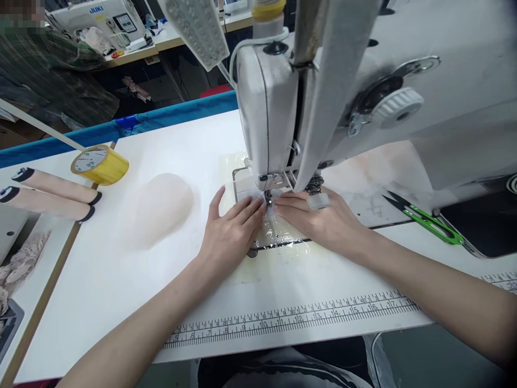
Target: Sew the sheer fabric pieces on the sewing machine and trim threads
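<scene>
My left hand lies flat at the left of the presser foot of a white sewing machine. Its fingers are stretched out and its thumb is spread away. From the other side, my right hand reaches in with straight fingers, their tips close by the foot; part of it is behind the machine head. A thin pale piece seems to lie under the fingertips, mostly hidden and hard to make out. Clear shiny tape covers the machine's bed plate. Left of my hands a sheer beige rounded fabric piece rests on the table.
Green thread snips and a dark phone lie at the right. A yellow tape roll and two beige thread spools stand left. A printed ruler runs along the front edge. A person is behind, near another machine.
</scene>
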Motion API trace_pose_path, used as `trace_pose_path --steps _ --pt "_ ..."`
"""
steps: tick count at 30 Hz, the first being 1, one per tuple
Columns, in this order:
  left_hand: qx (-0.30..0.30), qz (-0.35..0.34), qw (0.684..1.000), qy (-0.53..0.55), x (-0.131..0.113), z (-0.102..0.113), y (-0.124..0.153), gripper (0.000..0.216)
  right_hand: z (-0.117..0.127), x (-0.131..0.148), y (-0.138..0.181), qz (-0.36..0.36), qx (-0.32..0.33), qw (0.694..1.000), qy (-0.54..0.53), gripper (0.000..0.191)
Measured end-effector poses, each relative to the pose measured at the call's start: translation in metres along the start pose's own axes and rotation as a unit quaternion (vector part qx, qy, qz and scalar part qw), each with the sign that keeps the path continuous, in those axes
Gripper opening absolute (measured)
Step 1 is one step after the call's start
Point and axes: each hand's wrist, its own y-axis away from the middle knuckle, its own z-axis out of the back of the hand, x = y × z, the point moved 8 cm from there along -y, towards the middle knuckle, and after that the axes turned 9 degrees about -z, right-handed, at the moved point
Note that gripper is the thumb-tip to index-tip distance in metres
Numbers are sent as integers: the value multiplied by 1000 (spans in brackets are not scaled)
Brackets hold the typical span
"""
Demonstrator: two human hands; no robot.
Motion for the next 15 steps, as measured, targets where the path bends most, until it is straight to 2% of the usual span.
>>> trace_pose_path --steps 3,6,8,13,15 --pt "10 14 1000 -7 3 -2 1 32 5 8 1 46 -18 998 42 27" --pt "35 41 998 -26 5 -1 3 46 6 8 2 45 -29 998 43 26" --pt "26 42 998 -47 4 7 3 50 8 8 2 43 -40 998 33 28" --pt "-50 0 998 -47 -2 31 1 13 17 16 6 48 -62 997 -12 37" --pt "-35 -22 999 -27 -2 29 -2 17 18 22 7 58 -58 996 -42 35"
